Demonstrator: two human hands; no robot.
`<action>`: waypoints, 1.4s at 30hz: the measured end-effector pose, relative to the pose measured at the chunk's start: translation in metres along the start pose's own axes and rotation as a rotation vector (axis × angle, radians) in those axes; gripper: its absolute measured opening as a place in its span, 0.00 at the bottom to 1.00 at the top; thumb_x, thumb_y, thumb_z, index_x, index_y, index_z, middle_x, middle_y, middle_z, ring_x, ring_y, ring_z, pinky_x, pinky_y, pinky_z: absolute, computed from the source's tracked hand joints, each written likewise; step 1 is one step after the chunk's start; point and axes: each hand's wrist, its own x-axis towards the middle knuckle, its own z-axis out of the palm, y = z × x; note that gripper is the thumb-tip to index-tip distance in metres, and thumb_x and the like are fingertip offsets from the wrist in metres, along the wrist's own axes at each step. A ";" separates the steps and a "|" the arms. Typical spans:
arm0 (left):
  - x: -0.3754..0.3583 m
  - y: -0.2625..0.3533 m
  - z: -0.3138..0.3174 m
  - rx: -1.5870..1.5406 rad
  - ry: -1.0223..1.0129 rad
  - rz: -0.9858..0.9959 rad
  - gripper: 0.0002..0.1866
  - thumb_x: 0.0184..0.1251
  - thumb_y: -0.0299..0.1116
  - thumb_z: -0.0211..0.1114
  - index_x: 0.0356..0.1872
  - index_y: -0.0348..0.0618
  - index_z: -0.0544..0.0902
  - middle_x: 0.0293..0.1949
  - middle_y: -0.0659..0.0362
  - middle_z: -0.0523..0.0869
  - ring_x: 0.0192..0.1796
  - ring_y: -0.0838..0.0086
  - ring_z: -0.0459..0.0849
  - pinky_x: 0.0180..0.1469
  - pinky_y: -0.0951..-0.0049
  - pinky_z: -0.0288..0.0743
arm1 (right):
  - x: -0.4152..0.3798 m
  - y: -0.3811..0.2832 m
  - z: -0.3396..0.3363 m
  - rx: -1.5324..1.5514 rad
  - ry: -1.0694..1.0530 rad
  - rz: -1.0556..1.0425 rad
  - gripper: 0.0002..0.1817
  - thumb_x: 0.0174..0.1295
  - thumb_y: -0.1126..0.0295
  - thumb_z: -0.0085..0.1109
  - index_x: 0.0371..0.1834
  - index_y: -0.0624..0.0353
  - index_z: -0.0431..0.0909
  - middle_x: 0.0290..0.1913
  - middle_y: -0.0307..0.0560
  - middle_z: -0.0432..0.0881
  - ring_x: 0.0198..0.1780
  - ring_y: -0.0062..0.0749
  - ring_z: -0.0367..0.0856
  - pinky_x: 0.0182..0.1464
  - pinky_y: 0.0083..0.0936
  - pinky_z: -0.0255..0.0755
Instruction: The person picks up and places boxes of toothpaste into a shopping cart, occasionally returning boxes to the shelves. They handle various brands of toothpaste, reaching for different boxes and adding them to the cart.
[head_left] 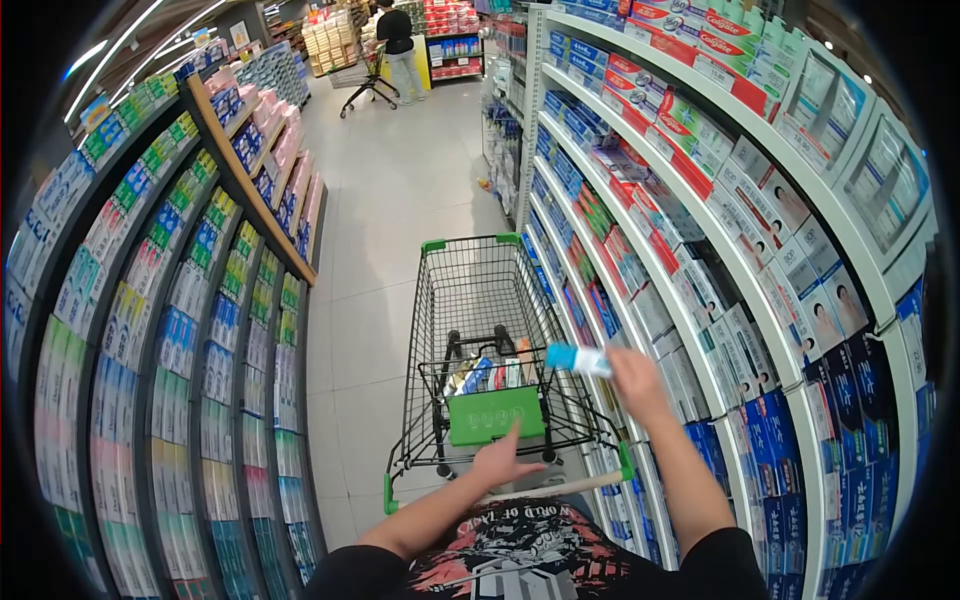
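A white bottle with a blue cap [580,359] is in my right hand [635,382], its fingers closed round the white end. The bottle is tilted sideways, above the right side of the shopping cart [470,290]. My left hand [502,462] is over the cart's handle, just below the green panel [495,417], with thumb and fingers apart and nothing in it. Several small packages [490,374] lie in the near end of the cart basket, behind the green panel.
Shelves of boxed toothpaste [690,200] curve along the right side. On the left stand racks of packaged goods [170,330]. Up the tiled aisle [375,200], a person in a dark top [396,35] stands beside another cart [368,85].
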 end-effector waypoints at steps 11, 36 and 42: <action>-0.030 -0.048 -0.041 -0.098 0.399 0.336 0.45 0.59 0.46 0.82 0.75 0.43 0.71 0.67 0.41 0.79 0.68 0.46 0.79 0.68 0.52 0.76 | -0.066 -0.101 0.051 0.364 -0.297 -0.022 0.24 0.67 0.73 0.57 0.67 0.59 0.80 0.54 0.48 0.86 0.57 0.47 0.84 0.62 0.42 0.77; 0.108 -0.162 0.017 -0.176 0.332 -0.274 0.32 0.66 0.34 0.77 0.69 0.45 0.74 0.61 0.39 0.80 0.60 0.42 0.84 0.59 0.49 0.82 | -0.127 -0.138 0.083 0.375 -0.352 0.343 0.11 0.71 0.61 0.64 0.38 0.56 0.84 0.42 0.42 0.83 0.51 0.42 0.79 0.54 0.39 0.74; 0.091 -0.136 0.026 -0.064 0.364 -0.236 0.28 0.67 0.34 0.75 0.67 0.47 0.78 0.65 0.36 0.77 0.58 0.41 0.84 0.60 0.50 0.83 | -0.129 -0.138 0.085 0.369 -0.315 0.339 0.12 0.70 0.61 0.64 0.34 0.56 0.84 0.39 0.41 0.83 0.49 0.40 0.81 0.54 0.37 0.75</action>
